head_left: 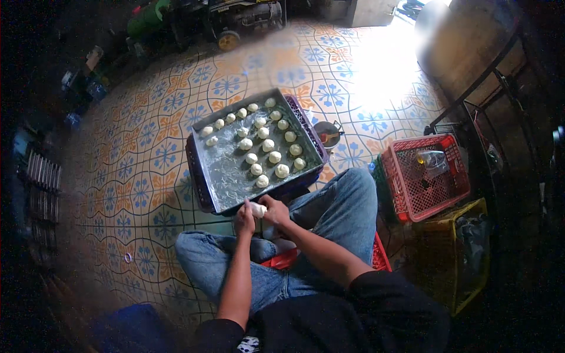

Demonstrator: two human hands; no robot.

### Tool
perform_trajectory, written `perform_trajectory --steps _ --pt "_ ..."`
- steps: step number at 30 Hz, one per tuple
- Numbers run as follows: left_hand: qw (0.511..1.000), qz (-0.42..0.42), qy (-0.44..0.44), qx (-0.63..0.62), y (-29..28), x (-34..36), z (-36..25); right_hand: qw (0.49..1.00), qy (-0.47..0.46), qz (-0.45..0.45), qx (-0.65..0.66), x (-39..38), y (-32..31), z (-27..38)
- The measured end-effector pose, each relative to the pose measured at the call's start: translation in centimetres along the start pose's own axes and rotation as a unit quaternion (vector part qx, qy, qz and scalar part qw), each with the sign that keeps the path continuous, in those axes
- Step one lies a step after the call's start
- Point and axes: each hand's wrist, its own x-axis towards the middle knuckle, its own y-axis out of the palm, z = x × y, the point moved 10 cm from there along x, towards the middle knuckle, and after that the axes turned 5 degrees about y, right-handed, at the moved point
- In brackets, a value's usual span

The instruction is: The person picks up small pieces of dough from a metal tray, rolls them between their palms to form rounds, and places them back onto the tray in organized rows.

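Note:
Just past the near edge of a metal tray [220, 179], both my hands are closed round one lump of white dough [258, 210]. My left hand [244, 220] grips its left side, and my right hand [275, 210] is curled on its right side. In the tray lie several round dough balls [282, 171], set in rough rows over the middle, the far edge and the right side. The tray's left part is bare metal smeared with white flour or dough.
Beneath the tray sits a dark purple crate [200, 187]. To its right stands a small metal pot [327, 136]. Further right are a red plastic crate [432, 203] holding a clear container [434, 162], and a yellow crate [471, 294]. Patterned tiles [226, 86] cover the floor.

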Motion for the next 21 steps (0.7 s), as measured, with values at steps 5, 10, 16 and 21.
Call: perform_trajectory --steps 5,10,16,21 --pt "0.982 0.027 -0.128 -0.138 2.0 -0.1 1.3 0.991 0.048 -0.125 -0.014 1.5 -4.3 -3.4" --pt "0.974 0.023 -0.161 -0.158 1.4 -1.0 1.3 0.983 0.068 -0.171 0.023 0.3 -5.9 -3.9" --pt "0.975 0.017 -0.149 -0.165 1.0 -1.1 -0.2 0.982 0.091 -0.159 0.036 0.9 -5.6 -4.5" --pt "0.978 0.022 -0.082 -0.189 1.9 -0.5 -2.1 0.949 -0.082 -0.101 0.288 1.8 -4.1 -0.1"
